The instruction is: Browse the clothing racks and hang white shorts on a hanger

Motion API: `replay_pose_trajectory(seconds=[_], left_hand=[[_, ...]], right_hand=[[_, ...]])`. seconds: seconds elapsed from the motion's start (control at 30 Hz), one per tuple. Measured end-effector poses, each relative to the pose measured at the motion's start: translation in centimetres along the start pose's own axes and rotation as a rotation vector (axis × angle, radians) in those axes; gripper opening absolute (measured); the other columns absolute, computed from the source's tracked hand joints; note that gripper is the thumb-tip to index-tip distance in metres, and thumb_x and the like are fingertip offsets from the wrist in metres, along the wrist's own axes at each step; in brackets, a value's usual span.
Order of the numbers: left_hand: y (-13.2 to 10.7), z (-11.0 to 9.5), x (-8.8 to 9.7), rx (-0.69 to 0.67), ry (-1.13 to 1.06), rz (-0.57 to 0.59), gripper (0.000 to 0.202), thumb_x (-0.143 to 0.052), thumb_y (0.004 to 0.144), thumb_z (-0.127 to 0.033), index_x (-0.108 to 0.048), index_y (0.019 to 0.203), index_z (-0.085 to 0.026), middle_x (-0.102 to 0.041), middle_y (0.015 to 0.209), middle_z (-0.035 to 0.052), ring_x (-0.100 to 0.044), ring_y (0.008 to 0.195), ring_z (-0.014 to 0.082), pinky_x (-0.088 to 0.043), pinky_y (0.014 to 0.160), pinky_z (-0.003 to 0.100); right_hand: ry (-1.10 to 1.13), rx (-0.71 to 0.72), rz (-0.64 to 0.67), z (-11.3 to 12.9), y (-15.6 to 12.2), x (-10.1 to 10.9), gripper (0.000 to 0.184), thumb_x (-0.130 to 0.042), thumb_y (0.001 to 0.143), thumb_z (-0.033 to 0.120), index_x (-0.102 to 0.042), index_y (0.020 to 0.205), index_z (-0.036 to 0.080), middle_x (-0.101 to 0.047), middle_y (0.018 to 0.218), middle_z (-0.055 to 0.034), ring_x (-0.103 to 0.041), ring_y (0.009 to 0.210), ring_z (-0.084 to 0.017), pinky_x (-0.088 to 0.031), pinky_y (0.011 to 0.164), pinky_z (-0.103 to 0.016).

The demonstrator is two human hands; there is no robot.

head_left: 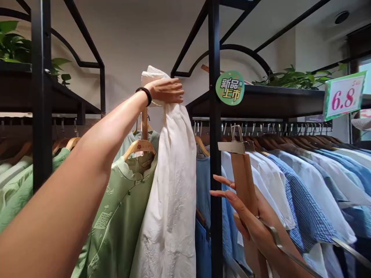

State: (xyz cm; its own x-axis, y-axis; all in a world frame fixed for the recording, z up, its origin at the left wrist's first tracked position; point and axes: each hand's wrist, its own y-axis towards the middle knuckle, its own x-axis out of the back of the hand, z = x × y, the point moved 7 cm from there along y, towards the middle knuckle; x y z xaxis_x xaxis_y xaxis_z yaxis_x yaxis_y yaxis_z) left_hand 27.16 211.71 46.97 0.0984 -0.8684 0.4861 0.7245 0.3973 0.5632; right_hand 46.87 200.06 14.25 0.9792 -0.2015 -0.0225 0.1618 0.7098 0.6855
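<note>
My left hand [165,90], with a black band at the wrist, is raised and closed around the gathered top of a white cloth garment [176,185]. The garment hangs down in long folds; whether it is trousers or a skirt I cannot tell. At the lower right my right hand [246,208] grips a wooden clip hanger [243,173] held on end. A metal clip shows at the hanger's upper end, and its metal hook runs over the wrist. Two fingers of that hand stretch out to the left. Just behind the white garment hangs a green blouse [121,216] on a wooden hanger.
A black metal post [214,135] stands between my hands. To the right, blue and white shirts [304,185] hang in a packed row beneath a shelf [275,100] with plants. A price sign [344,96] sticks out there. More green clothes [17,189] hang at the left.
</note>
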Motion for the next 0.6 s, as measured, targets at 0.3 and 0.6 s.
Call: replay_pose_trajectory(seconds=[0.3,0.6], left_hand=[[0.9,-1.1,0.2,0.238,-0.290,0.316,0.039,-0.048,0.087,-0.041,-0.062,0.115,-0.017,-0.052,0.129,0.0081,-0.041,0.135,0.0390,-0.042,0.095,0.051],[-3.8,-11.5,9.5,-0.201,-0.228,0.047,0.047,-0.028,0.099,-0.046,-0.056,0.127,-0.020,-0.039,0.152,0.0001,-0.007,0.151,0.0356,-0.043,0.101,0.052]], right_hand=[[0.027,-0.132,0.101,-1.7,0.8,4.9,0.065,-0.070,0.068,0.071,-0.062,0.110,0.022,-0.060,0.133,-0.0194,-0.037,0.025,-0.002,-0.030,0.021,-0.024],[0.095,-0.101,0.001,-1.5,-0.3,7.3,0.048,-0.069,0.077,0.060,-0.053,0.103,0.022,-0.071,0.112,-0.0131,-0.039,0.032,-0.002,-0.031,0.028,-0.019]])
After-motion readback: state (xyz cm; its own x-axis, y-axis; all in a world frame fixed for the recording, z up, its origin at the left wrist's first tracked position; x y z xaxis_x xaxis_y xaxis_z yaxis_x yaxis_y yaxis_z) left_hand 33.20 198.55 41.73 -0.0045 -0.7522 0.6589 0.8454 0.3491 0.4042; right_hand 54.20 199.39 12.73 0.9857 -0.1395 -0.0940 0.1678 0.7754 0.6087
